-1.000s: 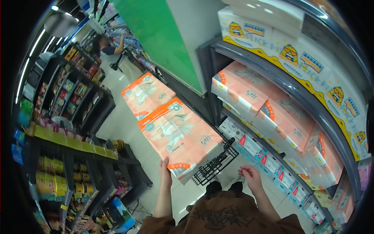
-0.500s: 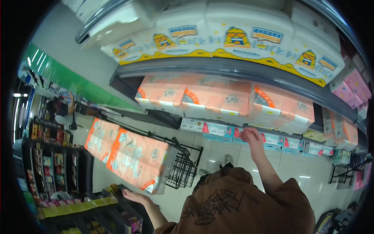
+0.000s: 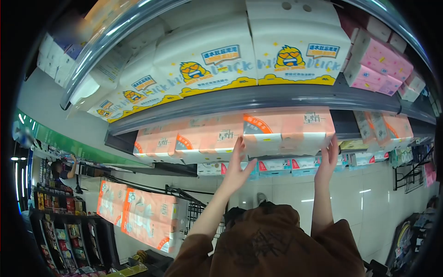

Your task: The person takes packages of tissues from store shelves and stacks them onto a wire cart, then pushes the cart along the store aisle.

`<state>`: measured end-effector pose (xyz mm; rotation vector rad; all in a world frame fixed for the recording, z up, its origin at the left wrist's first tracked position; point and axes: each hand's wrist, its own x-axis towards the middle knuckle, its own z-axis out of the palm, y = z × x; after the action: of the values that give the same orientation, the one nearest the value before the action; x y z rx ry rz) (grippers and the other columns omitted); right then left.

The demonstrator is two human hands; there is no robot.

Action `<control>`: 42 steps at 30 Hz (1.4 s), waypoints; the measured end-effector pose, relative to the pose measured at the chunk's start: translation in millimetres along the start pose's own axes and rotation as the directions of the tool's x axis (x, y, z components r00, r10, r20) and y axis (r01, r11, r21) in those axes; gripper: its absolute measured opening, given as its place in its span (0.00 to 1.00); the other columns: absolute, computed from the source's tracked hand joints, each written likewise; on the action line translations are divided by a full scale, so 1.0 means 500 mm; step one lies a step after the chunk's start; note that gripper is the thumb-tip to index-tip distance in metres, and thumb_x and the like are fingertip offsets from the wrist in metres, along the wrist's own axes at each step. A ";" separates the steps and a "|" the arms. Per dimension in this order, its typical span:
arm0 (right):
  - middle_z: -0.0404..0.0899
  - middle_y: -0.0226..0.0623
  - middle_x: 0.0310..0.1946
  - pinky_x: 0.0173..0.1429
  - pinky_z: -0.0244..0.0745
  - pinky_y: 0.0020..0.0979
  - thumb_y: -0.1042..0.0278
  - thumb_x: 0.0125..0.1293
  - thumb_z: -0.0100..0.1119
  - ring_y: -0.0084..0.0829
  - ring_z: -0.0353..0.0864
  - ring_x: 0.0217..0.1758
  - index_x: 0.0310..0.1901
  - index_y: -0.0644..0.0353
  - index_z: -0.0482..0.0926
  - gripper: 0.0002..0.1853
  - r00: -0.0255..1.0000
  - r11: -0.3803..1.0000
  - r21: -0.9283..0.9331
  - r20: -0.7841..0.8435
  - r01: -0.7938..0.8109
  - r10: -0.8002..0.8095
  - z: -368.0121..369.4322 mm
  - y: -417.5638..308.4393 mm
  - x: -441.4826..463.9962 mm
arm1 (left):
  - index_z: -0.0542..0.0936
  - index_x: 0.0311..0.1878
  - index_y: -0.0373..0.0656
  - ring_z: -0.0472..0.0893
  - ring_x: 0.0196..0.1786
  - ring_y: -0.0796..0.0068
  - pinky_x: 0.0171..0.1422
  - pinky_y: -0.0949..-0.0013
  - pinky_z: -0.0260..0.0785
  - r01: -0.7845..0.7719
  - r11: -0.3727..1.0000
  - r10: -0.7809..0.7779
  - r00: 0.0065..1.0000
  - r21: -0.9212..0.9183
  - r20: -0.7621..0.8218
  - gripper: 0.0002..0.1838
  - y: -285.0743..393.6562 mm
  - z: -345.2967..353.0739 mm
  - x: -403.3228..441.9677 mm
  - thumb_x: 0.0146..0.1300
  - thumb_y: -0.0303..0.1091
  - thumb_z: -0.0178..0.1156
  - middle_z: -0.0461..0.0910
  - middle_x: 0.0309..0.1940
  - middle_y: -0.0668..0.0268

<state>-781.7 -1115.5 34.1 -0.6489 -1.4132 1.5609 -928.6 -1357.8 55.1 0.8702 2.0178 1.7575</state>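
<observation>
Now the left hand (image 3: 237, 171) has joined the right hand (image 3: 326, 162) up at the shelf (image 3: 347, 124), fingers apart, so the nearest peach pack (image 3: 287, 130) there sits between them; whether they press it, I cannot tell.

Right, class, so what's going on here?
A person in a brown top has the left hand and right hand at either side of a peach pack on a shelf; whether they grip it is unclear. Two similar packs rest on a cart.
</observation>
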 end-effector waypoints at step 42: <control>0.71 0.40 0.63 0.69 0.64 0.34 0.79 0.45 0.68 0.34 0.67 0.68 0.69 0.67 0.62 0.44 -0.314 0.550 -0.748 0.659 -0.372 0.684 0.249 -0.110 -0.329 | 0.40 0.77 0.37 0.53 0.76 0.69 0.78 0.65 0.45 0.145 0.838 -0.302 0.926 -0.526 -0.226 0.59 0.078 -0.403 -0.717 0.54 0.44 0.70 0.51 0.75 0.58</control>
<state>-798.1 -1322.7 82.6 -0.2033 -2.6420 3.0772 -769.4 -1738.1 78.8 0.1942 1.5965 2.2195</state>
